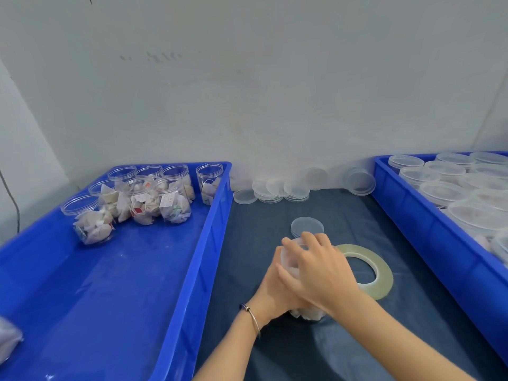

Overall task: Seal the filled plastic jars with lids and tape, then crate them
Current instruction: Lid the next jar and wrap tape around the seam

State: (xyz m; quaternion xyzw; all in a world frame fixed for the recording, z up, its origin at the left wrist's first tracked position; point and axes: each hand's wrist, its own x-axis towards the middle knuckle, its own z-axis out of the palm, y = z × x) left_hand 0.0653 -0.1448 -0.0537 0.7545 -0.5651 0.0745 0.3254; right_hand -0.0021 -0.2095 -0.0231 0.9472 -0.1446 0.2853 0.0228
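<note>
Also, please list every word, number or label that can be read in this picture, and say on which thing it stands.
No text can be read.
Paper tags on the sachets inside the open jars in the left blue crate: red and green marks, too small and blurred to read.
Grey smudges on the wall: perhaps writing, illegible.
Tape roll, loose lids, lidded jars in the right crate, jar held by both hands: no visible print.

Dark blue-covered table, two blue crates, tape roll, loose clear lids, a jar
</note>
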